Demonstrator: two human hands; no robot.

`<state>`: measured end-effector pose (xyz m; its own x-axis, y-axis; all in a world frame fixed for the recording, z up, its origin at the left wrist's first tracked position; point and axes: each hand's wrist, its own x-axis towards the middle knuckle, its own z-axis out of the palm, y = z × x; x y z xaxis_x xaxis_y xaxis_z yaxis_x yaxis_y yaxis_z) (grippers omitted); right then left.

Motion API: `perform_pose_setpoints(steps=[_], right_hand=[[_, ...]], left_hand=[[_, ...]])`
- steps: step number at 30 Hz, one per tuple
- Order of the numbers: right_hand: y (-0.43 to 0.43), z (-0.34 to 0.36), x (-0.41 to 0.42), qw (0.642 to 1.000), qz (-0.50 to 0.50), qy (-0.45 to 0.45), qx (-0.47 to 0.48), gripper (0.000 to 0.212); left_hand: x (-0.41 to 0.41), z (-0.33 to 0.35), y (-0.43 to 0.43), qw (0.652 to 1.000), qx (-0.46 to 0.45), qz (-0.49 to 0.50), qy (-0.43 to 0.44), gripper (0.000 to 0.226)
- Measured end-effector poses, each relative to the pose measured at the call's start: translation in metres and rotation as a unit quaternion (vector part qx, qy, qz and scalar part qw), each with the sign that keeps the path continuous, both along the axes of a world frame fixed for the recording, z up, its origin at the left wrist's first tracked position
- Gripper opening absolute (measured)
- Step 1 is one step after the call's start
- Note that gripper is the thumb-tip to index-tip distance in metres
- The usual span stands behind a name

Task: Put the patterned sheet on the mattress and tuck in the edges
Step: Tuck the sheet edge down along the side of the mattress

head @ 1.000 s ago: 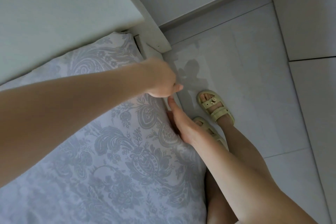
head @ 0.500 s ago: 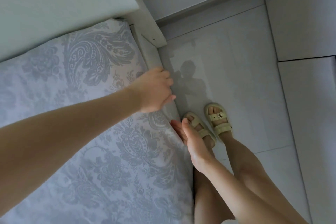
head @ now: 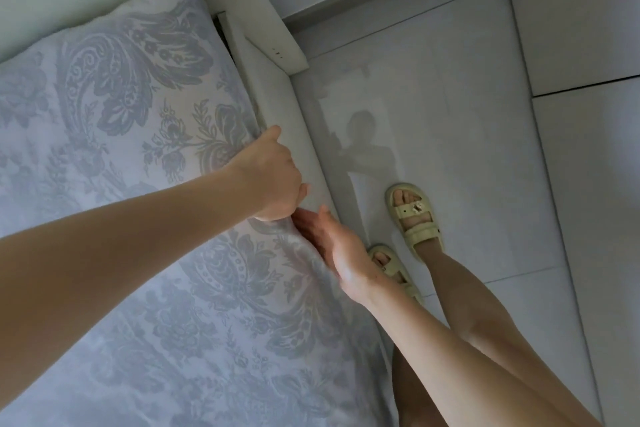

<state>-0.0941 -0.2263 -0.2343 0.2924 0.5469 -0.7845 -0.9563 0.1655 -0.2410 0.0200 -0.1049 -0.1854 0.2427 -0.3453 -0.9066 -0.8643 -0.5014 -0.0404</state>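
The grey-and-white patterned sheet (head: 145, 135) covers the mattress, which fills the left half of the view. My left hand (head: 273, 177) reaches across it to the right edge, where its fingers curl down over the sheet-covered side. Just below it, my right hand (head: 332, 243) lies palm up with straight fingers pressed along the mattress side, against the sheet. The fingertips of both hands nearly touch. The sheet's lower edge is hidden between the mattress and the white bed frame (head: 294, 135).
A white headboard (head: 263, 10) stands at the top, beyond the mattress corner. On the right is a pale tiled floor (head: 467, 114) with my sandalled feet (head: 412, 215) close beside the bed frame. A wall runs along the top right.
My left hand has dropped onto the mattress edge and curled over it. My right hand has slid up along the side to meet it. My feet have shifted on the floor.
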Motion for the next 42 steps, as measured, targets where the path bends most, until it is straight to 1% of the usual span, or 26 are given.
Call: perform_pose_setpoints(steps=[2,4,6,7,9,10,12,14,16,18,21,23,24,25,26,27,29,30,31,32,34,36,38,40,42], right_hand=[[0.009,-0.004,0.011,0.994,0.015,0.067,0.081,0.069],[0.025,-0.014,0.02,0.984,0.041,0.09,0.148,0.078],[0.038,-0.021,0.026,0.989,0.051,0.068,0.124,0.075],[0.042,-0.025,0.027,0.991,0.046,0.065,0.107,0.075],[0.041,-0.027,0.022,0.99,0.021,0.09,0.111,0.081],[0.037,-0.026,0.016,0.986,0.013,0.111,0.123,0.085],[0.026,-0.024,0.002,0.98,0.019,0.152,0.128,0.09],[0.015,-0.022,-0.012,0.978,0.044,0.173,0.105,0.092],[0.007,-0.017,-0.02,0.981,0.066,0.172,0.055,0.091],[-0.001,-0.012,-0.031,0.985,0.075,0.158,-0.001,0.085],[-0.024,-0.004,-0.068,0.99,0.026,0.12,-0.073,0.077],[-0.044,0.004,-0.098,0.991,-0.045,0.083,-0.1,0.065],[-0.052,0.008,-0.111,0.988,-0.076,0.066,-0.114,0.058],[-0.059,0.013,-0.123,0.986,-0.095,0.05,-0.126,0.053],[-0.064,0.016,-0.132,0.985,-0.103,0.035,-0.133,0.05],[-0.067,0.019,-0.138,0.986,-0.101,0.022,-0.13,0.049],[-0.067,0.023,-0.147,0.991,-0.073,0.005,-0.11,0.045],[-0.066,0.023,-0.15,0.993,-0.059,-0.005,-0.103,0.041],[-0.065,0.023,-0.151,0.994,-0.049,-0.013,-0.097,0.037],[-0.065,0.021,-0.151,0.995,-0.041,-0.018,-0.091,0.035],[-0.065,0.02,-0.15,0.996,-0.028,-0.025,-0.082,0.037],[-0.065,0.018,-0.15,0.997,-0.042,-0.036,-0.061,0.039],[-0.065,0.016,-0.154,0.996,-0.061,-0.037,-0.045,0.04],[-0.064,0.012,-0.157,0.997,-0.078,-0.01,-0.019,0.042],[-0.058,0.007,-0.152,0.997,-0.065,0.037,0.02,0.053]], left_hand=[[0.0,0.005,0.002,1.0,0.003,0.01,-0.004,0.053],[0.002,0.009,0.0,0.999,0.008,0.037,-0.012,0.057],[0.004,0.005,0.002,0.997,-0.014,0.071,-0.021,0.063],[0.006,0.005,0.006,0.994,-0.053,0.089,-0.035,0.07],[0.005,0.005,0.016,0.98,-0.146,0.112,-0.072,0.083],[0.002,0.006,0.021,0.98,-0.155,0.105,-0.07,0.088],[-0.009,0.004,0.023,0.99,-0.126,0.056,-0.04,0.088],[-0.02,-0.001,0.014,0.996,-0.081,0.028,-0.015,0.077],[-0.022,-0.004,-0.001,1.0,-0.021,0.021,0.0,0.063],[-0.02,-0.005,-0.012,1.0,0.024,0.0,0.006,0.048],[-0.021,-0.007,-0.02,0.996,0.088,-0.019,0.003,0.045],[-0.024,-0.008,-0.023,0.993,0.115,-0.018,0.008,0.045],[-0.025,-0.008,-0.022,0.994,0.111,-0.005,0.005,0.045],[-0.026,-0.007,-0.019,0.996,0.092,0.012,-0.004,0.047],[-0.028,-0.006,-0.015,0.998,0.053,0.024,-0.025,0.052],[-0.033,-0.005,-0.01,0.998,-0.008,0.03,-0.053,0.057],[-0.054,-0.003,-0.009,0.983,-0.156,0.037,-0.094,0.065],[-0.068,0.0,-0.014,0.974,-0.205,0.043,-0.088,0.068],[-0.083,0.003,-0.021,0.974,-0.214,0.043,-0.062,0.068],[-0.099,0.001,-0.027,0.979,-0.197,0.041,-0.031,0.066],[-0.122,-0.004,-0.037,0.992,-0.123,0.038,0.013,0.058],[-0.128,-0.009,-0.044,0.997,-0.075,0.025,0.016,0.055],[-0.128,-0.012,-0.051,0.999,-0.053,0.001,0.011,0.051],[-0.126,-0.01,-0.056,0.999,-0.033,-0.02,0.011,0.046],[-0.124,-0.004,-0.055,0.999,-0.015,-0.028,0.008,0.044]])
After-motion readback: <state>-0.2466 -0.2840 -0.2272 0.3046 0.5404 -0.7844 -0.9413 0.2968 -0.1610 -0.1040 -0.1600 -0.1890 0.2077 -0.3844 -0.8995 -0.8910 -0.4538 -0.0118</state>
